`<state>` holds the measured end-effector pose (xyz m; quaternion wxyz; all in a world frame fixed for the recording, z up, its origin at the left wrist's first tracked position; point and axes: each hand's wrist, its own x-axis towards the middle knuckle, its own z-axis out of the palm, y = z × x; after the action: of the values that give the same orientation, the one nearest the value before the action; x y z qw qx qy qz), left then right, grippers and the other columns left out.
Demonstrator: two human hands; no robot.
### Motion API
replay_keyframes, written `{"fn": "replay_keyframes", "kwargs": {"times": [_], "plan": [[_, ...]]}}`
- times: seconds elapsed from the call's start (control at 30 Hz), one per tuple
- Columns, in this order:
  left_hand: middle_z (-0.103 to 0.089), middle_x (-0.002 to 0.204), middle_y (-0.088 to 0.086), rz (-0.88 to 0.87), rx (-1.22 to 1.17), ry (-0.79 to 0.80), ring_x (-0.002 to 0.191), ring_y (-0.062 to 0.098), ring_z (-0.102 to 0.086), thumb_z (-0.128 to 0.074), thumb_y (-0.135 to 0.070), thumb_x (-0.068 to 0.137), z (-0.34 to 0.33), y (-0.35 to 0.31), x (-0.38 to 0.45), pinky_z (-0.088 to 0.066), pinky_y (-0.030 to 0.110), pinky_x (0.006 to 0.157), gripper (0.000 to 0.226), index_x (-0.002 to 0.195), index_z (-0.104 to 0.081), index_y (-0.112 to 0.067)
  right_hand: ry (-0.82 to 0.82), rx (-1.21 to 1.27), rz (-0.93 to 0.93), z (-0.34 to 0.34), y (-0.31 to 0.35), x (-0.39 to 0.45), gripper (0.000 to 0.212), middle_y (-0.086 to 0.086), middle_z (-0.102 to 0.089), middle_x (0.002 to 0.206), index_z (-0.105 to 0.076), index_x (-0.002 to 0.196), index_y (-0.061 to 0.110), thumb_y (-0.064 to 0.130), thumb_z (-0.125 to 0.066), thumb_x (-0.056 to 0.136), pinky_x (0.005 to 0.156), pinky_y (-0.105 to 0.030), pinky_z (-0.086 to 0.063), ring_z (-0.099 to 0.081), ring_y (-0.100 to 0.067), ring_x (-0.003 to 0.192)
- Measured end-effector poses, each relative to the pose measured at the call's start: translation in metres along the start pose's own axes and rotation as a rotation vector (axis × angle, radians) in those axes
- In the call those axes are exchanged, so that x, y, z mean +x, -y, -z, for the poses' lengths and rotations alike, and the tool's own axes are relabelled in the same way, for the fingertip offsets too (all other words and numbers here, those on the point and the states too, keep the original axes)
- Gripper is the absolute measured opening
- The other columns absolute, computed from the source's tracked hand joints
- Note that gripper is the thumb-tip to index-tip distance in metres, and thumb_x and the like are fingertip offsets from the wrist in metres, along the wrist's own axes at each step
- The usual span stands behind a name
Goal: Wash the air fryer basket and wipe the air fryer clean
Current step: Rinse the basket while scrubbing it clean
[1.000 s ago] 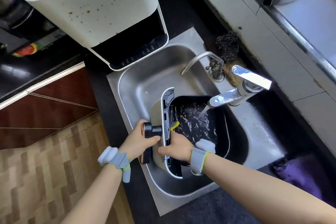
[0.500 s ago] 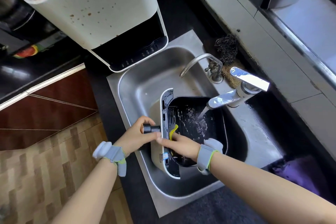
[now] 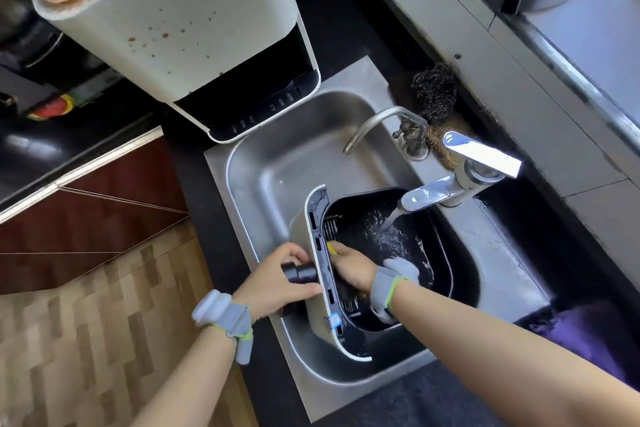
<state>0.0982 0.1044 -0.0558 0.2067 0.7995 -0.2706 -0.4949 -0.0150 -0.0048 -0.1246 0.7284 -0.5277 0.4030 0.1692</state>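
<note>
Left hand [image 3: 273,282] gripping black cylindrical handle [image 3: 300,272], right hand [image 3: 351,267] clutching yellow sponge [image 3: 331,248] inside glossy basket [image 3: 436,274]

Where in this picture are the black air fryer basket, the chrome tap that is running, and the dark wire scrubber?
Black air fryer basket [image 3: 438,246]: head view, on its far inner wall.
Chrome running tap [image 3: 431,194]: head view, on the spout.
Dark wire scrubber [image 3: 434,94]: head view, on its tangled middle.

Left hand [image 3: 277,282] grips basket [image 3: 398,253] handle [image 3: 300,273] under running tap [image 3: 446,189].
</note>
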Motion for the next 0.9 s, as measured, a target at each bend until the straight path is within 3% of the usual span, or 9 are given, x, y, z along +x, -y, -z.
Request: {"fn": "replay_keyframes", "kwargs": {"times": [0.07, 0.13, 0.2, 0.27, 0.43, 0.57, 0.7, 0.83, 0.9], "plan": [[-0.059, 0.084, -0.009, -0.014, -0.001, -0.028, 0.066, -0.007, -0.055, -0.079, -0.015, 0.071, -0.002, -0.004, -0.004, -0.038, 0.001, 0.060, 0.035, 0.095, -0.054, -0.023, 0.084, 0.351, -0.059, 0.002, -0.003, -0.017, 0.031, -0.001, -0.069, 0.082, -0.067, 0.091, 0.019, 0.036, -0.042, 0.098, 0.061, -0.017, -0.049, -0.067, -0.007, 0.067], [-0.061, 0.087, -0.010, -0.038, 0.033, -0.072, 0.065, -0.008, -0.056, -0.075, -0.016, 0.073, -0.003, -0.012, -0.007, -0.038, 0.001, 0.060, 0.033, 0.095, -0.053, -0.026, 0.110, 0.453, -0.034, 0.004, -0.009, -0.023, 0.045, 0.007, -0.074, 0.091, -0.073, 0.092, 0.025, 0.062, -0.048, 0.086, 0.073, -0.017, -0.050, -0.070, -0.004, 0.083], [-0.063, 0.089, -0.013, -0.064, 0.072, -0.134, 0.067, -0.005, -0.058, -0.075, -0.021, 0.071, -0.003, -0.025, -0.011, -0.039, 0.002, 0.059, 0.032, 0.094, -0.054, -0.031, 0.097, 0.471, 0.014, 0.006, -0.008, -0.030, 0.061, 0.000, -0.073, 0.104, -0.072, 0.103, 0.024, 0.073, -0.055, 0.071, 0.090, -0.029, -0.051, -0.068, -0.013, 0.098], [-0.062, 0.089, -0.018, -0.082, 0.126, -0.193, 0.070, -0.003, -0.058, -0.076, -0.029, 0.068, -0.004, -0.042, -0.013, -0.038, 0.001, 0.057, 0.032, 0.094, -0.056, -0.034, 0.101, 0.520, 0.049, 0.010, -0.001, -0.034, 0.063, -0.008, -0.072, 0.107, -0.071, 0.109, 0.018, 0.069, -0.058, 0.074, 0.095, -0.037, -0.051, -0.067, -0.023, 0.102], [-0.062, 0.092, -0.018, -0.160, 0.180, -0.207, 0.080, -0.004, -0.058, -0.080, -0.035, 0.065, -0.010, -0.080, -0.014, -0.039, 0.000, 0.064, 0.042, 0.101, -0.059, -0.032, 0.065, 0.585, 0.102, 0.022, 0.014, -0.040, 0.036, -0.011, -0.071, 0.105, -0.072, 0.103, 0.014, 0.043, -0.057, 0.089, 0.083, -0.029, -0.052, -0.067, -0.019, 0.090], [-0.061, 0.087, -0.019, -0.190, 0.230, -0.183, 0.078, -0.005, -0.058, -0.081, -0.035, 0.063, -0.024, -0.097, -0.022, -0.038, -0.003, 0.061, 0.050, 0.108, -0.061, -0.029, 0.055, 0.719, 0.070, 0.036, 0.014, -0.042, 0.042, -0.012, -0.070, 0.108, -0.073, 0.100, 0.012, 0.048, -0.066, 0.079, 0.092, -0.035, -0.051, -0.066, -0.024, 0.098], [-0.060, 0.076, -0.017, -0.237, 0.313, -0.241, 0.068, -0.004, -0.054, -0.078, -0.039, 0.066, -0.026, -0.113, -0.030, -0.037, 0.000, 0.058, 0.038, 0.100, -0.065, -0.026, 0.201, 0.803, 0.086, 0.044, 0.019, -0.048, 0.040, -0.007, -0.074, 0.084, -0.077, 0.078, 0.014, 0.049, -0.060, 0.076, 0.068, -0.027, -0.056, -0.071, -0.018, 0.075], [-0.065, 0.086, -0.013, -0.251, 0.345, -0.228, 0.079, 0.007, -0.059, -0.076, -0.039, 0.069, -0.026, -0.124, -0.033, -0.039, 0.008, 0.062, 0.035, 0.100, -0.067, -0.025, 0.243, 0.850, 0.134, 0.048, 0.020, -0.055, 0.050, -0.003, -0.073, 0.074, -0.077, 0.071, 0.015, 0.044, -0.042, 0.091, 0.059, -0.021, -0.055, -0.070, -0.014, 0.067], [-0.067, 0.087, -0.010, -0.250, 0.339, -0.232, 0.079, 0.010, -0.060, -0.076, -0.038, 0.070, -0.026, -0.129, -0.034, -0.047, 0.017, 0.067, 0.033, 0.098, -0.069, -0.023, 0.254, 0.846, 0.118, 0.048, 0.021, -0.059, 0.043, -0.004, -0.070, 0.069, -0.075, 0.068, 0.016, 0.044, -0.048, 0.087, 0.059, -0.021, -0.054, -0.068, -0.018, 0.064]]}}
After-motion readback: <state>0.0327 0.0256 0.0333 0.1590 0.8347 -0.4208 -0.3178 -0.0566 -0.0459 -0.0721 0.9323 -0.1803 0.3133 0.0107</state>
